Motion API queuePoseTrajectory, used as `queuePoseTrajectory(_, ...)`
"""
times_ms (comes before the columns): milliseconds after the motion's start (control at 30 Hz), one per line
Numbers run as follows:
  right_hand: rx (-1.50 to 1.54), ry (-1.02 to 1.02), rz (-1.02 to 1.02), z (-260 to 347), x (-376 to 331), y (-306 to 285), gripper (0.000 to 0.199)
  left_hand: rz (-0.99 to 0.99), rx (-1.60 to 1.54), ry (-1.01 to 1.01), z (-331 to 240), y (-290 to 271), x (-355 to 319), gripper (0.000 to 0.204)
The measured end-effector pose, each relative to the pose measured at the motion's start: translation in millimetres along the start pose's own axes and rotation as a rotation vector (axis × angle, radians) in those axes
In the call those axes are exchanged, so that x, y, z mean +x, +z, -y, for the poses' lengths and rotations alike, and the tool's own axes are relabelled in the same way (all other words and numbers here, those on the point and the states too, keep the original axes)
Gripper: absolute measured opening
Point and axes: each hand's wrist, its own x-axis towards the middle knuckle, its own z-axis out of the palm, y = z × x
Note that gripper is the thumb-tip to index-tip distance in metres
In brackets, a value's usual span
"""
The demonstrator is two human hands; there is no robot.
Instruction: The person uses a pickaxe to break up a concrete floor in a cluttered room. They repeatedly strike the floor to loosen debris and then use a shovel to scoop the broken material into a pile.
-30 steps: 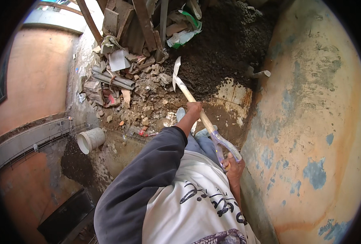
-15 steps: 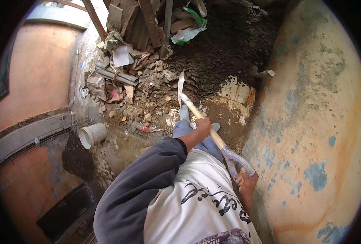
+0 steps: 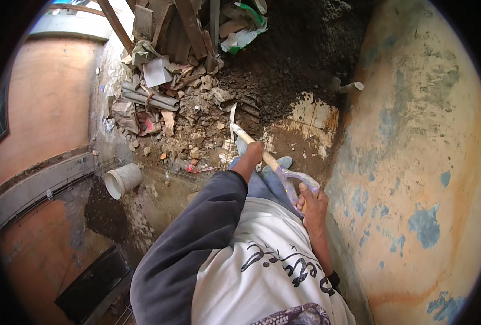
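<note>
A shovel slants across in front of me, with a wooden shaft and a purple-and-white D-shaped handle. My left hand is wrapped round the shaft, partway up from the blade. My right hand grips the end of the D-handle, close to my body. The blade shows as a thin pale edge beside my foot, turned edge-on at the border of the rubble and soil. Whether soil lies on the blade I cannot tell.
A white bucket lies tipped at the left. Grey pipes, wooden boards and a green-and-white plastic bag sit in the debris heap. Dark soil fills the far side. A peeling wall stands close on my right.
The shovel has shifted left, and its blade has dropped slightly. Both my hands moved left, my right hand also upward along with the D-handle.
</note>
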Motion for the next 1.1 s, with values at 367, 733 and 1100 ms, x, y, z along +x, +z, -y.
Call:
queuePoseTrajectory(367,-0.167,0.006,-0.023,36.6,-47.4,-21.9,0.029,-0.065,0.269,-0.008,50.3,43.2,-45.7,0.033)
queuePoseTrajectory(733,-0.241,-0.052,0.11,28.6,-4.1,-6.6,0.034,-0.245,-0.161,0.187,-15.4,19.6,-40.8,0.016)
queuePoseTrajectory(1100,-0.173,-0.003,0.131,8.9,-3.9,-0.7,0.027,-0.375,-0.122,0.241,-23.7,-28.0,-53.8,0.036)
